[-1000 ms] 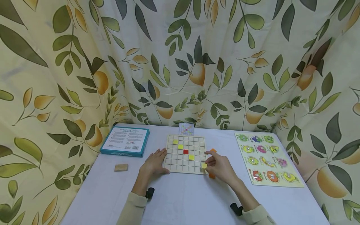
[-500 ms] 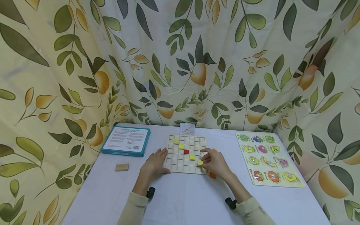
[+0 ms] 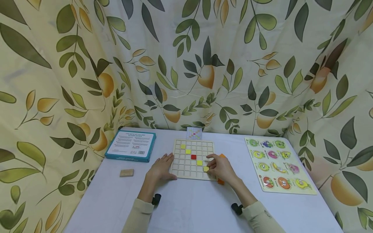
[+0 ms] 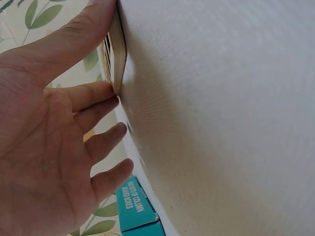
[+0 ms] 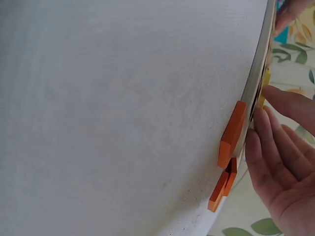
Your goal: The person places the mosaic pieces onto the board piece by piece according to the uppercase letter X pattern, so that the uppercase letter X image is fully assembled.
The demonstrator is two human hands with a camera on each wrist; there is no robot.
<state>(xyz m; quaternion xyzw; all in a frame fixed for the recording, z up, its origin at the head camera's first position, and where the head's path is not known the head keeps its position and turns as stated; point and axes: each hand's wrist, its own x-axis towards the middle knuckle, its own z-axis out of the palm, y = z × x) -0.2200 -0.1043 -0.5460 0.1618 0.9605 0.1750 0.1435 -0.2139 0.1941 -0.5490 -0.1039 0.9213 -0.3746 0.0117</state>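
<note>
A wooden grid board (image 3: 186,168) lies on the white table, with yellow tiles and one red tile (image 3: 193,157) running in a diagonal. My left hand (image 3: 166,163) rests flat on the table, fingers straight against the board's left edge (image 4: 117,54). My right hand (image 3: 210,166) reaches over the board's right side and pinches a yellow tile (image 3: 206,168) down in a cell that continues the diagonal. In the right wrist view the yellow tile (image 5: 266,81) shows at my fingertips (image 5: 268,115). Two orange tiles (image 5: 232,133) lie beside the board under my right hand.
A teal box (image 3: 131,145) sits at the back left, with a small wooden block (image 3: 126,172) in front of it. A fruit peg puzzle (image 3: 276,165) lies on the right. A pattern card (image 3: 194,132) stands behind the board. Leaf-print curtains enclose the table.
My right hand carried the yellow tile from the board's right front corner leftward to a cell on the diagonal. The left hand stayed at the board's edge.
</note>
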